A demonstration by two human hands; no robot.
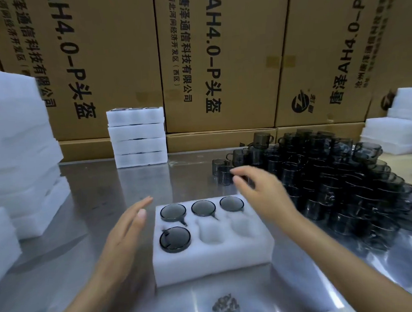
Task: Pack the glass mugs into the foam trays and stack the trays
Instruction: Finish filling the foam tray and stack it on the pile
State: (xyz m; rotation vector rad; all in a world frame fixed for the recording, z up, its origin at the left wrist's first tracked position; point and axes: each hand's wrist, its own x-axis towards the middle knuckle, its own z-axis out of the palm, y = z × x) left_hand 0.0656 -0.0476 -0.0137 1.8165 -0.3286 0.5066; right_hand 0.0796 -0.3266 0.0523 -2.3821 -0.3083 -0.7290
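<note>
1. Boxes [219, 59] are standing behind the desk [107, 196].
2. Mugs [332, 180] are sitting heaped at the right.
3. Four trays [137, 138] are sitting stacked at the back.
4. A tray [212, 258] is holding four mugs, with two pockets lying empty.
5. The left hand [125, 229] is hovering beside it, fingers flat, holding nothing.
6. The right hand [262, 193] is hovering near the heap, fingers apart.

A packing area in a warehouse. Printed cardboard cartons [219, 59] wall a steel table [107, 196]. Foam trays [137, 138] stand stacked.
</note>
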